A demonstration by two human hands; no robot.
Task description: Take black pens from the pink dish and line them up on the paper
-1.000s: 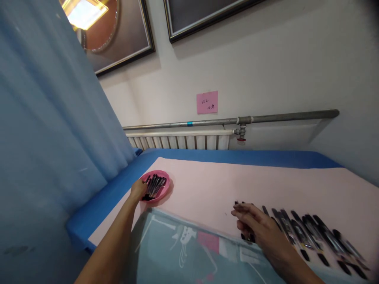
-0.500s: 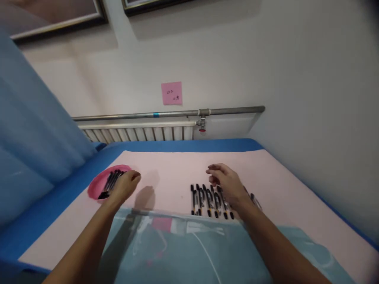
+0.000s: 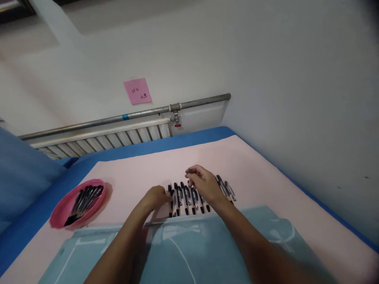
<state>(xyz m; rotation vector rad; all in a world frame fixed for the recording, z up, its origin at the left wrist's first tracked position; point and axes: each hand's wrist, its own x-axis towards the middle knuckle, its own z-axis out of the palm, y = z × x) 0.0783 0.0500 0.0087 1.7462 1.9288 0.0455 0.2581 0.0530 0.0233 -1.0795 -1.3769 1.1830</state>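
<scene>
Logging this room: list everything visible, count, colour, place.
Walls: two, pale, behind, right
Table: one, blue, by walls
Sheet: one, pink, on table
Bowl: one, pink, left on sheet
Pens: many, mostly black, in bowl, on sheet
Cloth: one, teal, near edge
Note: one, pink, back wall
Pipe: one, grey, under note
Tape: one, blue, on pipe
Valve: one, grey-red, under pipe
Radiator: one, white, under pipe
Curtain: one, blue, far left
Frames: two, cropped, dark, top left
Left hand: one, bare, at pens
Right hand: one, bare, over pens
</scene>
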